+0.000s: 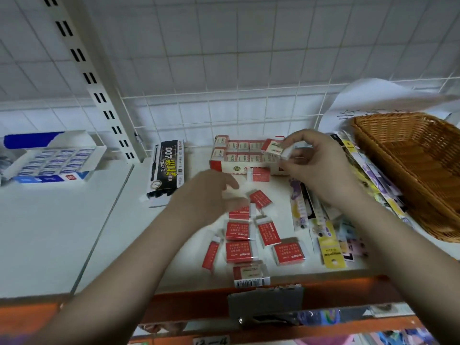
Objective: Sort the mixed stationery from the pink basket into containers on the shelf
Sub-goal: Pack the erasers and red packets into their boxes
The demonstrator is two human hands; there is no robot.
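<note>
Leftmost: blue eraser box (49, 160) on white shelf (62, 232), then black pen box (166, 168). Left hand (211, 195), blurred, fingers loosely spread over loose red erasers (240, 241) scattered mid-shelf. Right hand (316, 165) pinches one eraser (275, 149) above open red eraser box (244, 158). Pen packets (326, 235) beside it; wicker basket (410, 168) far right.

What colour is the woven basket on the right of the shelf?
The wicker basket is orange-brown, seen clearly in the head view.
</note>
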